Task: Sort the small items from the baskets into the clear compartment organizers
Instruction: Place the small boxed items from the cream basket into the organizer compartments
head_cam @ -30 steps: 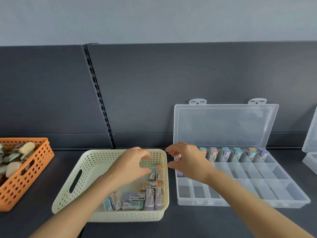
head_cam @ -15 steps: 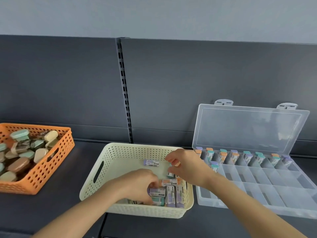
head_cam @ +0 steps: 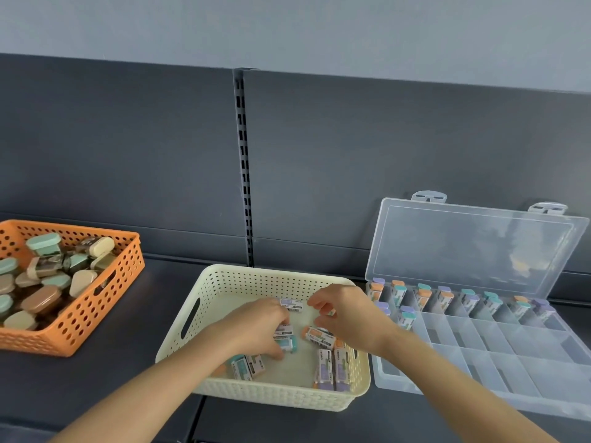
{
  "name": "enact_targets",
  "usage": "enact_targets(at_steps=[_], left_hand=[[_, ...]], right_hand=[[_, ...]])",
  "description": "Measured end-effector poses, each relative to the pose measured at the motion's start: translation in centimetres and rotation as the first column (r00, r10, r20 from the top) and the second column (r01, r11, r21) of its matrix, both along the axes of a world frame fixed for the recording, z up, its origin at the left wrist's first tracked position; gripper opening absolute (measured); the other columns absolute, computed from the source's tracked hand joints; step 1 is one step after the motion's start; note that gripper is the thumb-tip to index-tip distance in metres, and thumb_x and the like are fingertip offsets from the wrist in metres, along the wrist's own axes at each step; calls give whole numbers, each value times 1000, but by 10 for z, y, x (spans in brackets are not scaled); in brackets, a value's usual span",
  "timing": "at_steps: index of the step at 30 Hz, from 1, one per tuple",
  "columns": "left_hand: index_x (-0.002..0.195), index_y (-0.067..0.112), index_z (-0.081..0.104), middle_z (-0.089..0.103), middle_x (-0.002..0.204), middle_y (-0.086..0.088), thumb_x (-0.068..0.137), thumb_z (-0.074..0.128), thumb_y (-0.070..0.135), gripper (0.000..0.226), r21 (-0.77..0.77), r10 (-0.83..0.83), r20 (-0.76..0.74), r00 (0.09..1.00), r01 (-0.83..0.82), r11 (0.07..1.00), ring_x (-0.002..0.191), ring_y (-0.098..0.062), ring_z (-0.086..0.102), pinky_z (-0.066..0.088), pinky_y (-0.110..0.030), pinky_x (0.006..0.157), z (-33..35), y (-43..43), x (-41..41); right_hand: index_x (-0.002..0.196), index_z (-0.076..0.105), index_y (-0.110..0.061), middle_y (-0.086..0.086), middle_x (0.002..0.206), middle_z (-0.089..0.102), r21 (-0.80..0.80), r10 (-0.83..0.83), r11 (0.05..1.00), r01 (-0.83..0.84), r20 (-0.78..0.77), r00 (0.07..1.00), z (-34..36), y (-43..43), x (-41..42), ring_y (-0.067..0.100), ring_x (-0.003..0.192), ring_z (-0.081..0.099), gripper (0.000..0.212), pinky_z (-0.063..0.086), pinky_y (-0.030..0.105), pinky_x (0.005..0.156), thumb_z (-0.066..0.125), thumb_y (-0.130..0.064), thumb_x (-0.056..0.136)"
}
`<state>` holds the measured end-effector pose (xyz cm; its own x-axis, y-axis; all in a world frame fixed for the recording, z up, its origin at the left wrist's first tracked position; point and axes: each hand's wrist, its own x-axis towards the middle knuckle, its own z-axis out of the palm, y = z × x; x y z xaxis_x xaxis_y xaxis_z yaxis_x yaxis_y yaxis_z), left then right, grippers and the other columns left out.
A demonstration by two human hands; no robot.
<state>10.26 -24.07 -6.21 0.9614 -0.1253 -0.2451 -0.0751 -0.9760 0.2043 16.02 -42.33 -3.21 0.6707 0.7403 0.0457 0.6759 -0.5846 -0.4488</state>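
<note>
A cream basket (head_cam: pixel 275 274) in the middle holds several small boxed erasers (head_cam: pixel 319 336) with purple, teal and orange ends. My left hand (head_cam: pixel 256 327) is down inside it, its fingers curled round an eraser (head_cam: pixel 284 332) next to a teal one. My right hand (head_cam: pixel 347 314) hovers over the basket's right side with thumb and fingers curled. A small coloured bit shows inside the curl, and whether it is held is unclear. To the right, the clear organizer (head_cam: pixel 479 353) has erasers standing in its back row (head_cam: pixel 444 298), with two more in the second row.
The organizer's lid (head_cam: pixel 473 247) stands open against the dark back panel. An orange basket (head_cam: pixel 96 314) at the left holds several rounded teal, beige and brown cases. Everything sits on a dark shelf with a slotted upright (head_cam: pixel 243 167) behind.
My right hand came back from the organizer's second row to the basket. My left hand moved deeper among the erasers. The view swung left, bringing more of the orange basket in.
</note>
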Motion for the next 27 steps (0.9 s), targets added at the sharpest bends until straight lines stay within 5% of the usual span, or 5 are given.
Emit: enact_targets(at_steps=[7, 12, 16, 21, 27], left_hand=[[111, 21, 65, 55, 102, 10, 82, 71, 22, 29, -172, 67, 20, 998, -62, 983, 91, -8, 53, 46, -22, 77, 5, 11, 2], [114, 19, 62, 59, 110, 3, 82, 57, 4, 36, -105, 41, 34, 999, -37, 994, 100, -17, 56, 50, -34, 87, 1, 8, 1], [102, 16, 64, 59, 98, 2, 82, 59, 10, 21, -67, 43, 66, 997, -38, 997, 90, -18, 57, 51, -36, 82, -1, 8, 0], [95, 21, 62, 57, 94, 9, 81, 61, 14, 15, -160, 150, 140, 979, -127, 979, 89, -13, 55, 49, -31, 78, 12, 28, -6], [87, 25, 58, 60, 88, 11, 79, 66, 21, 13, -266, 280, 157, 947, -233, 935, 85, -11, 58, 52, -37, 77, 11, 48, -22]], right_hand=[[119, 63, -14, 2, 116, 65, -57, 39, 998, -39, -1, 999, -6, 8, 2, 15, 98, 62, 31, 52, 27, 88, 62, -15, 89], [125, 58, -14, 4, 128, 59, -123, -52, 991, 54, 27, 998, -13, 13, 6, 20, 113, 58, 34, 50, 23, 92, 57, -12, 91], [124, 58, -12, 6, 126, 59, -293, -72, 953, 78, 31, 997, -15, 19, 6, 24, 113, 57, 33, 51, 30, 93, 56, -18, 91], [102, 61, -9, 4, 96, 58, -445, -59, 891, 89, 83, 995, -20, 31, -1, 19, 82, 57, 20, 52, 29, 75, 55, -24, 90], [105, 60, -10, 7, 104, 62, -482, -36, 874, 64, 66, 997, -23, 47, -8, 24, 91, 62, 19, 54, 33, 74, 52, -16, 90]])
